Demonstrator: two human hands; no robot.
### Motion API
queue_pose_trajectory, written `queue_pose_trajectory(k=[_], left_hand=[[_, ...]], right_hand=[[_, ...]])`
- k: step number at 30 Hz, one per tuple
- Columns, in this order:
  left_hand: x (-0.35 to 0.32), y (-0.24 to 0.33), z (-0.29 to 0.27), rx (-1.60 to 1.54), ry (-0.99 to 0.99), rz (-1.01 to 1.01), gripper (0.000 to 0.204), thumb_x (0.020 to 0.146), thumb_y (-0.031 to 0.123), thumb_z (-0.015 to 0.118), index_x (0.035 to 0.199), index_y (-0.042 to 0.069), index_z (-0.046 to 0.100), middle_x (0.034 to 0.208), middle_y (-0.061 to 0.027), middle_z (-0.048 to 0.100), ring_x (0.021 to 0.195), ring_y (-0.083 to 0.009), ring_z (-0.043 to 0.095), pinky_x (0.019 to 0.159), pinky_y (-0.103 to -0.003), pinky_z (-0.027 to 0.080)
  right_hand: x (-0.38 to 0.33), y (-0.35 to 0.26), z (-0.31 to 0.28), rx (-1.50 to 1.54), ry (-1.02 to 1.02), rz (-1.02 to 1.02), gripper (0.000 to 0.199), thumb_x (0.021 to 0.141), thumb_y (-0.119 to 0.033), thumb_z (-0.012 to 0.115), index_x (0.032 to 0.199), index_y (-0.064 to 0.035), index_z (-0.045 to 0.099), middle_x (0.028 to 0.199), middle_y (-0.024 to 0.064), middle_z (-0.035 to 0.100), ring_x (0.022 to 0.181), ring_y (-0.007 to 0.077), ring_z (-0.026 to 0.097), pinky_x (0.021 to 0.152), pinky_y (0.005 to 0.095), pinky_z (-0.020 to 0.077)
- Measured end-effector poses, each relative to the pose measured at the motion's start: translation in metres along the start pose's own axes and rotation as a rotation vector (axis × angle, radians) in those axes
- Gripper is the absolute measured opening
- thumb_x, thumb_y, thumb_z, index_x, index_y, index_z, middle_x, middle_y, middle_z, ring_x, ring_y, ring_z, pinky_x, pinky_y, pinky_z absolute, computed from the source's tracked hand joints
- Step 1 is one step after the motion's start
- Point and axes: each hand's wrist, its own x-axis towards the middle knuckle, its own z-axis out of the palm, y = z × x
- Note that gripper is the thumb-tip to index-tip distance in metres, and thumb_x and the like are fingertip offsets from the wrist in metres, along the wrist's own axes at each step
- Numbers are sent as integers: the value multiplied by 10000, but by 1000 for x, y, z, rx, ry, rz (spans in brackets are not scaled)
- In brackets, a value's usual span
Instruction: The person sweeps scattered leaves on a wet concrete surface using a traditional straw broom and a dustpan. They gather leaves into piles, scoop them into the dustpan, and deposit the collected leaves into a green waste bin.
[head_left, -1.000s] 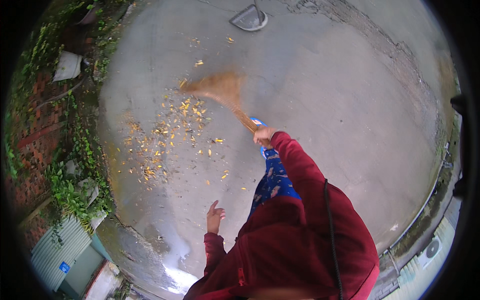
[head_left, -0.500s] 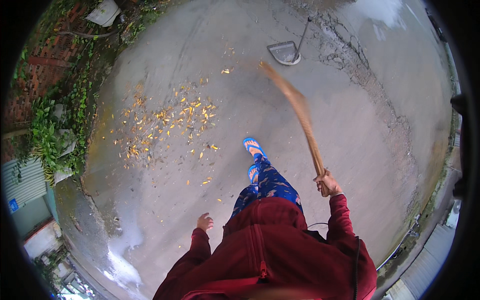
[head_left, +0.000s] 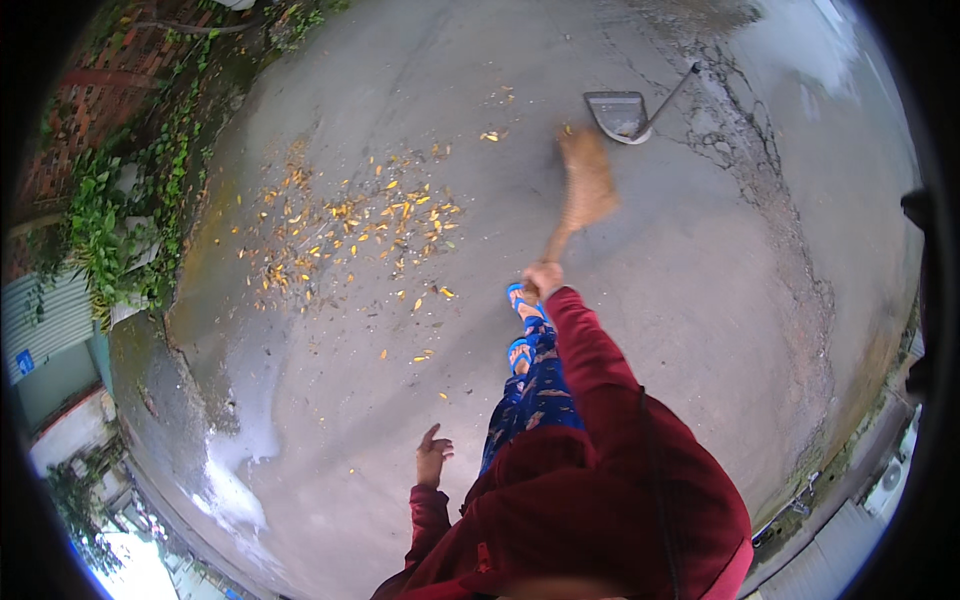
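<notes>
A: Any signs about?
B: One small blue square sign (head_left: pixel 24 362) on the grey shutter, far left of the loose, empty fingers of the left hand (head_left: pixel 432 458)
A: And the broom (head_left: pixel 578 190)?
B: Straw-coloured, blurred; right hand (head_left: pixel 543 279) fingers clenched round its handle, the brush beyond the fingers, near the grey dustpan (head_left: pixel 618 114), yellow leaves (head_left: pixel 350 225) scattered leftward on the concrete ground (head_left: pixel 700 300)
</notes>
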Motion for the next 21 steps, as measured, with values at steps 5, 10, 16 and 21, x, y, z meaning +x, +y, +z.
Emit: queue_pose_trajectory(k=[5,10,16,21], left_hand=[[-7,-43,-6,56,-21,-188,475,853,41,517,1324,72,468,875,-115,661,736,-163,639,597,-279,540],[-8,-61,-34,-81,87,-283,487,851,15,526,1322,118,465,888,-130,667,691,-186,649,562,-308,548],[-14,-47,-42,-127,236,-43,528,828,35,508,1349,81,439,879,-107,643,746,-180,634,594,-285,536],[-30,-91,-15,-130,175,7,528,817,-19,501,1337,44,441,839,-114,645,688,-156,627,569,-283,531]], right_hand=[[-32,-101,61,293,-348,262,103,658,-63,656,627,-4,576,562,94,569,460,209,553,438,356,465],[-42,-177,-56,448,-743,309,169,751,-120,664,734,-94,498,614,-35,480,495,72,453,455,228,394],[-45,-183,-141,428,-522,244,211,721,-109,684,767,-94,479,626,-13,458,508,96,432,457,245,368],[86,-202,-127,362,-272,174,83,708,-87,647,730,-52,574,607,55,533,513,171,532,470,299,441]])
